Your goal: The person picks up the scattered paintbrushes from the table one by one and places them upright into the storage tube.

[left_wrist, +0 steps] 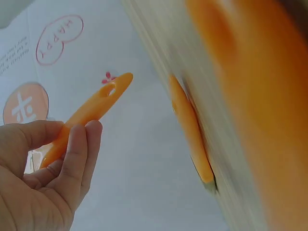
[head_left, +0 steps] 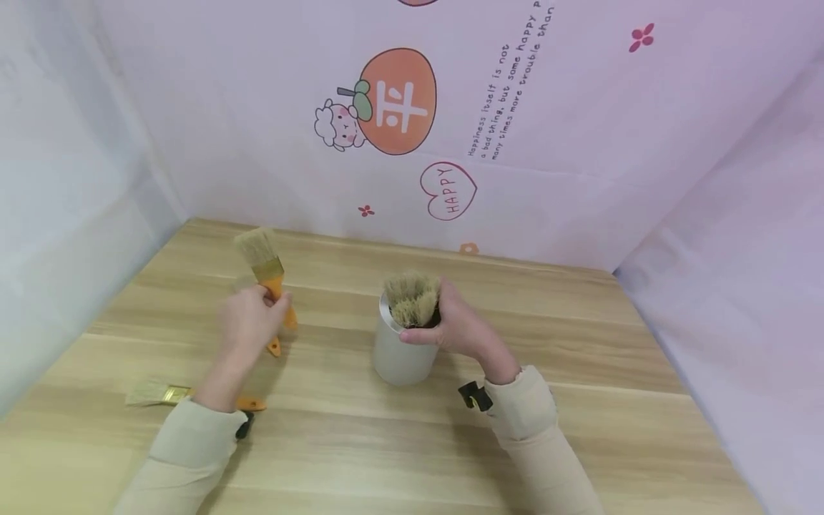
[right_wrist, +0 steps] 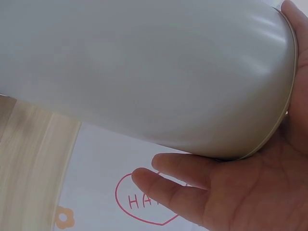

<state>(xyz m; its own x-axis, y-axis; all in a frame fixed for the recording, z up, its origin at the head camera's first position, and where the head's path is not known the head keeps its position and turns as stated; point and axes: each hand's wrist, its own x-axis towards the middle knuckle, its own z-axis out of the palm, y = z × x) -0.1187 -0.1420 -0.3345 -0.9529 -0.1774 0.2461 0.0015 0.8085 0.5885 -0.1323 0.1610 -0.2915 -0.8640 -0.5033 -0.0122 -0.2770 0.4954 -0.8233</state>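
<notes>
So the left hand (head_left: 247, 325) had its fingers curled round the orange handle of a paintbrush (head_left: 265, 275), bristles pointing up and away, held above the table (head_left: 579, 443) toward its left side. The wrist view showed the handle (left_wrist: 91, 113) pinched between thumb and fingers. The right hand (head_left: 460, 329) was wrapped against the rim of a grey cup (head_left: 402, 354) standing near the middle of the table, thumb at the rim, fingers fairly relaxed along the far side. A couple of brushes (head_left: 412, 300) stood in the cup, bristles up. Another brush (head_left: 161, 393) lay flat near the left edge, partly behind the left sleeve.
</notes>
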